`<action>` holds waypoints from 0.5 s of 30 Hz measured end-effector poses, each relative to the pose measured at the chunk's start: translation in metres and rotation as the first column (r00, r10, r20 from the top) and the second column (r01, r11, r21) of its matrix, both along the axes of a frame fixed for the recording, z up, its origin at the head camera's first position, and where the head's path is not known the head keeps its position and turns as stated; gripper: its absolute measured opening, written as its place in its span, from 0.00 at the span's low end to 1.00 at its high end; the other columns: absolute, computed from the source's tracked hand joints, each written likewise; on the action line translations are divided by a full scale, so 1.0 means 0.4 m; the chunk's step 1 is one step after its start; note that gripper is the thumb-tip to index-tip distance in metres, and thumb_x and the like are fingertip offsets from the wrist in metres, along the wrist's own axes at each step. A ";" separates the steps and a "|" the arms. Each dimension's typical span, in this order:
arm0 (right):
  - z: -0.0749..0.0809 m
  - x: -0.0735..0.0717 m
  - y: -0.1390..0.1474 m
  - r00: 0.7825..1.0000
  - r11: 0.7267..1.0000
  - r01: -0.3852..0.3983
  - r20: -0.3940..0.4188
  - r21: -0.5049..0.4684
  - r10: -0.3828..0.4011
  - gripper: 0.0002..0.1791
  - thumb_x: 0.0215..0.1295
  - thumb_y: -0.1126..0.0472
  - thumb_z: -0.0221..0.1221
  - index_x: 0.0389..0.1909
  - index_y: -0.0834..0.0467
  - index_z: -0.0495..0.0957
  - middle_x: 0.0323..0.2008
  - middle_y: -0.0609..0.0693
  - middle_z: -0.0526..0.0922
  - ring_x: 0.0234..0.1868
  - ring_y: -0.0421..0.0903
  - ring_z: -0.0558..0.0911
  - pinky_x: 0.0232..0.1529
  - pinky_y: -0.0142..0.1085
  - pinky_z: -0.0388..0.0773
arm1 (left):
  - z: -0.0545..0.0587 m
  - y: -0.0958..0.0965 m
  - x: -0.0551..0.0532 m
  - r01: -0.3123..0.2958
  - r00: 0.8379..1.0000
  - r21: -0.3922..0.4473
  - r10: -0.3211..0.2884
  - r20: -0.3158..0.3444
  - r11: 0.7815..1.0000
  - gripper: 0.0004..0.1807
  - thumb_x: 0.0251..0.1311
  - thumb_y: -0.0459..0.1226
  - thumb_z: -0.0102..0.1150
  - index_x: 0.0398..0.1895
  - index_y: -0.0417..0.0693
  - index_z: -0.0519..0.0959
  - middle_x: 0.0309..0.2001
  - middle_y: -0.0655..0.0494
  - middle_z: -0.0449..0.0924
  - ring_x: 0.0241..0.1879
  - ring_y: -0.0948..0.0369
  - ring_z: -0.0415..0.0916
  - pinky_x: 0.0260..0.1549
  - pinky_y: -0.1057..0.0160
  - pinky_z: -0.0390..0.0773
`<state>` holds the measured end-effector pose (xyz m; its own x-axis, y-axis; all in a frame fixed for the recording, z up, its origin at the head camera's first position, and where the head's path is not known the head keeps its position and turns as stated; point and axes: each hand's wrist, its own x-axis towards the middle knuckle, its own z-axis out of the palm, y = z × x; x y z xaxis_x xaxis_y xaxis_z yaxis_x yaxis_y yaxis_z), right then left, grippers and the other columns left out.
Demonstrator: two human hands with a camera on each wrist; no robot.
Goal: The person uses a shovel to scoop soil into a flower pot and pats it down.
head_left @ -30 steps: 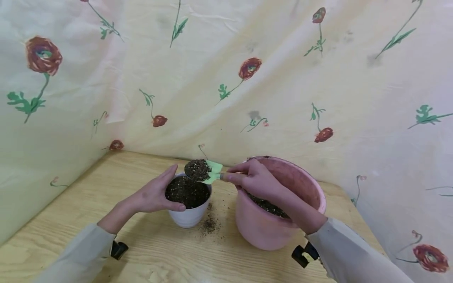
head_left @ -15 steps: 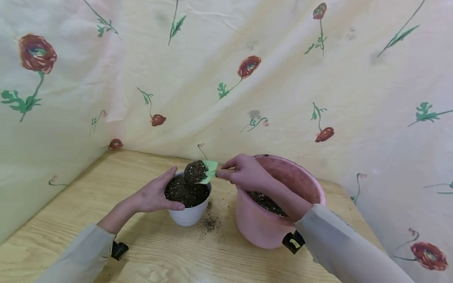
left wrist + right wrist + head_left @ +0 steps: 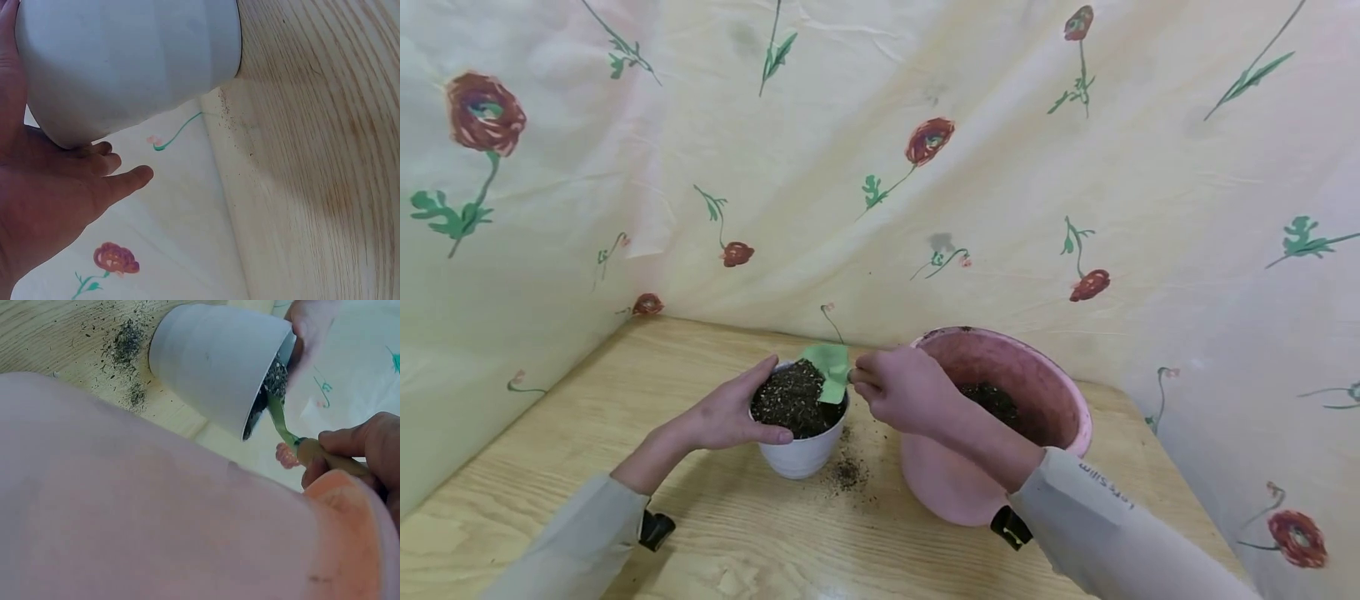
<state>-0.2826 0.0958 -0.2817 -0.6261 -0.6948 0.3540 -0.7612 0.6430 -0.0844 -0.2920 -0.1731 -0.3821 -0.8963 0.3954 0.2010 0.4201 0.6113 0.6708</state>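
Note:
A small white flower pot full of dark soil stands on the table. My left hand holds it from the left side, thumb at the near rim and fingers round the far side; in the left wrist view some fingers stick out past the pot. My right hand grips the wooden handle of a green garden trowel. The blade is tipped over at the pot's right rim, its end at the soil. In the right wrist view the trowel's blade reaches into the pot's mouth.
A large pink pot with soil inside stands to the right, under my right forearm. Spilled soil lies between the two pots on the wooden table. Floral cloth hangs behind the table and at its sides.
The right hand has turned and tipped the trowel; the heap of soil on its blade has dropped into the white pot, where the soil now sits higher. The left hand has stayed put.

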 end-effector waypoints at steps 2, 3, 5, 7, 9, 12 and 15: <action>-0.006 0.007 0.000 0.994 1.000 -0.012 -0.105 0.007 0.013 0.22 0.65 0.63 0.57 0.15 0.49 0.58 0.13 0.39 0.52 0.15 0.37 0.56 0.17 0.30 0.56 | 0.000 0.000 0.000 0.001 1.000 0.003 -0.001 0.000 1.000 0.66 0.44 0.55 0.73 0.74 0.31 0.41 0.74 0.33 0.43 0.72 0.39 0.44 0.68 0.40 0.48; -0.009 0.009 0.000 0.988 1.000 -0.018 -0.155 0.013 0.020 0.22 0.65 0.63 0.57 0.16 0.50 0.59 0.13 0.40 0.52 0.15 0.38 0.56 0.16 0.31 0.56 | -0.001 0.000 0.000 0.002 1.000 0.004 -0.002 -0.002 1.000 0.66 0.44 0.55 0.73 0.74 0.31 0.41 0.74 0.33 0.43 0.72 0.39 0.44 0.67 0.40 0.48; -0.013 0.014 0.002 0.967 0.999 -0.020 -0.253 0.031 0.028 0.18 0.65 0.63 0.59 0.18 0.51 0.62 0.13 0.40 0.54 0.15 0.40 0.59 0.13 0.33 0.58 | -0.002 0.000 0.001 0.003 1.000 0.008 -0.003 -0.001 1.000 0.66 0.45 0.55 0.73 0.74 0.31 0.42 0.74 0.33 0.44 0.72 0.39 0.45 0.67 0.40 0.49; -0.015 0.019 0.005 0.939 0.999 -0.009 -0.342 0.051 0.026 0.14 0.64 0.62 0.60 0.21 0.52 0.67 0.12 0.41 0.58 0.14 0.41 0.62 0.10 0.36 0.61 | -0.002 0.000 0.000 0.004 1.000 0.012 -0.004 0.000 1.000 0.65 0.45 0.55 0.73 0.74 0.32 0.42 0.73 0.33 0.46 0.71 0.39 0.48 0.67 0.40 0.51; -0.015 0.023 0.007 0.913 0.998 0.005 -0.407 0.062 0.021 0.12 0.62 0.61 0.62 0.24 0.53 0.69 0.12 0.44 0.61 0.13 0.42 0.63 0.09 0.37 0.62 | -0.002 -0.001 0.000 0.009 1.000 0.013 -0.009 -0.006 1.000 0.65 0.46 0.54 0.73 0.74 0.31 0.43 0.72 0.32 0.49 0.70 0.39 0.51 0.67 0.40 0.52; -0.012 0.030 0.009 0.876 0.997 0.039 -0.482 0.068 -0.001 0.10 0.61 0.61 0.63 0.26 0.55 0.70 0.12 0.46 0.64 0.11 0.44 0.64 0.07 0.38 0.63 | 0.000 0.000 0.000 0.009 1.000 0.016 -0.009 -0.005 1.000 0.64 0.46 0.53 0.73 0.74 0.31 0.44 0.71 0.32 0.53 0.69 0.39 0.55 0.66 0.40 0.55; -0.011 0.038 0.010 0.872 0.998 0.048 -0.490 0.032 -0.027 0.10 0.61 0.61 0.63 0.26 0.55 0.70 0.13 0.47 0.65 0.11 0.44 0.64 0.08 0.38 0.63 | -0.001 0.000 0.000 0.012 1.000 0.017 -0.012 0.001 1.000 0.64 0.46 0.53 0.73 0.74 0.30 0.44 0.70 0.31 0.54 0.68 0.38 0.56 0.65 0.39 0.56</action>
<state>-0.2675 0.0998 -0.2860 -0.4067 -0.6953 0.5926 -0.6734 0.6665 0.3199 -0.2921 -0.1731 -0.3824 -0.8917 0.4022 0.2074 0.4267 0.5946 0.6815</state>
